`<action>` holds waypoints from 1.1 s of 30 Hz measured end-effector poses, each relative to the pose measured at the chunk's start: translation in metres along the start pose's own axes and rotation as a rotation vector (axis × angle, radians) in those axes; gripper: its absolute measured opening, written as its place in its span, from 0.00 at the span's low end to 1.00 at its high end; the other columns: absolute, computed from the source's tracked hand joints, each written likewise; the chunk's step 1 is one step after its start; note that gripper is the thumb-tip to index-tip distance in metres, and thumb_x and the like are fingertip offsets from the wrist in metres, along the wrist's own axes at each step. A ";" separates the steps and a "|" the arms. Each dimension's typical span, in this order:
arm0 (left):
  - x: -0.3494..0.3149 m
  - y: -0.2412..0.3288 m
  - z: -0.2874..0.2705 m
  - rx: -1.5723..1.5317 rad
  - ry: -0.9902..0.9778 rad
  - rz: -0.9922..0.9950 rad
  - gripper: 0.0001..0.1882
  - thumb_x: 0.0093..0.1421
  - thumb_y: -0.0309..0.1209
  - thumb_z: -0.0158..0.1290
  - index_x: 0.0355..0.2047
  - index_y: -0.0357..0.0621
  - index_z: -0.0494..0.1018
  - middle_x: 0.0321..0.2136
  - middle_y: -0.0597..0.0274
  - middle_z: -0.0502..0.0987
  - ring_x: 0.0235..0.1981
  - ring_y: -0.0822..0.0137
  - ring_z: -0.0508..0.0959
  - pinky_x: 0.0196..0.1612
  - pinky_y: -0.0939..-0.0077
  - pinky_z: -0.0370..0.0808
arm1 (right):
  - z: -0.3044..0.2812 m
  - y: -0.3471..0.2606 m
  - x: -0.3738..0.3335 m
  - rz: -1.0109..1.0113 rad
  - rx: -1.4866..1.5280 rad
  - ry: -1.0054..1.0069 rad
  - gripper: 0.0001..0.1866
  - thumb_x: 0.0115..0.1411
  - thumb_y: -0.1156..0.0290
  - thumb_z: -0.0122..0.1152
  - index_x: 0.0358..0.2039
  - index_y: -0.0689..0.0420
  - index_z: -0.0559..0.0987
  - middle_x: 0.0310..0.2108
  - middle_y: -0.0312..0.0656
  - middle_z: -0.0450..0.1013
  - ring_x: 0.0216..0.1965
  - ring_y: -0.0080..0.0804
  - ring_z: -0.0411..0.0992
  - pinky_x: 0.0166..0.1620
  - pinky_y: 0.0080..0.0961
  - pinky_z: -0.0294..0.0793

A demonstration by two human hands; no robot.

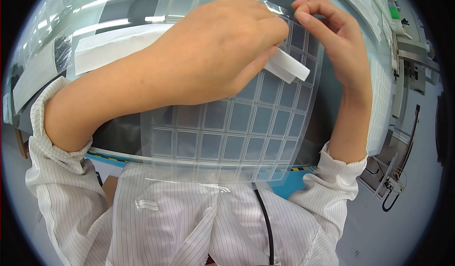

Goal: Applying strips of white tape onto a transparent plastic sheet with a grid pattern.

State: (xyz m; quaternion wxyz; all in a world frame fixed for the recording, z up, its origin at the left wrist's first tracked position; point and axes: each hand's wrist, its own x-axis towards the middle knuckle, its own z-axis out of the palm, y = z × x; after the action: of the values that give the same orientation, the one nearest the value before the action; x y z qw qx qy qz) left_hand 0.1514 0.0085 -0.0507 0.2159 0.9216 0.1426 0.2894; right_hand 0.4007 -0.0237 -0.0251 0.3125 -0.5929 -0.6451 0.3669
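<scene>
A clear plastic sheet [213, 145] with a grid of grey rectangular pockets lies in front of me, its near edge overhanging the table. Above its far part is my left hand [232, 43], the fingertips pinched together and partly hidden behind the knuckles. A folded white paper strip [288, 66] sticks out beneath that hand; whether the fingers grip it I cannot tell. At the sheet's far right corner my right hand [339, 38] is curled, thumb and index finger brought together. What either pinch holds, if anything, is too small or hidden to make out.
White paper [116, 48] lies under my left forearm. Glossy clear film [52, 24] is spread at the far left. A dark mat [121, 135] lies beneath the sheet, and a stack of translucent white sheets [383, 95] stands on the right. Metal equipment [407, 62] is beyond the table's right side.
</scene>
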 end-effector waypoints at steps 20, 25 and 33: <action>0.013 0.000 0.012 0.006 -0.066 -0.021 0.05 0.60 0.20 0.56 0.37 0.37 0.74 0.45 0.53 0.82 0.48 0.50 0.81 0.50 0.61 0.78 | -0.003 -0.008 0.005 0.143 0.081 -0.040 0.05 0.64 0.74 0.65 0.34 0.62 0.79 0.41 0.34 0.68 0.36 0.16 0.65 0.38 0.12 0.66; 0.011 -0.002 0.018 -0.051 0.088 0.039 0.07 0.54 0.21 0.57 0.27 0.37 0.69 0.25 0.51 0.73 0.32 0.48 0.77 0.36 0.55 0.73 | 0.002 -0.006 0.005 0.138 0.105 -0.019 0.05 0.63 0.74 0.66 0.33 0.63 0.80 0.41 0.34 0.69 0.35 0.15 0.66 0.37 0.11 0.67; 0.010 -0.002 0.016 -0.057 0.101 0.040 0.06 0.55 0.23 0.57 0.27 0.36 0.70 0.26 0.50 0.74 0.33 0.47 0.77 0.37 0.55 0.74 | 0.006 -0.015 0.006 0.135 0.000 0.025 0.05 0.60 0.75 0.68 0.30 0.62 0.80 0.36 0.33 0.71 0.31 0.15 0.65 0.34 0.12 0.66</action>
State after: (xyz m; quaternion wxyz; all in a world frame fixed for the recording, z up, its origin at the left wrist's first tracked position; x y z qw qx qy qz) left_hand 0.1689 0.0092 -0.0588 0.2287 0.9019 0.1266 0.3439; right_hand 0.3874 -0.0186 -0.0159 0.2952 -0.6395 -0.5997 0.3798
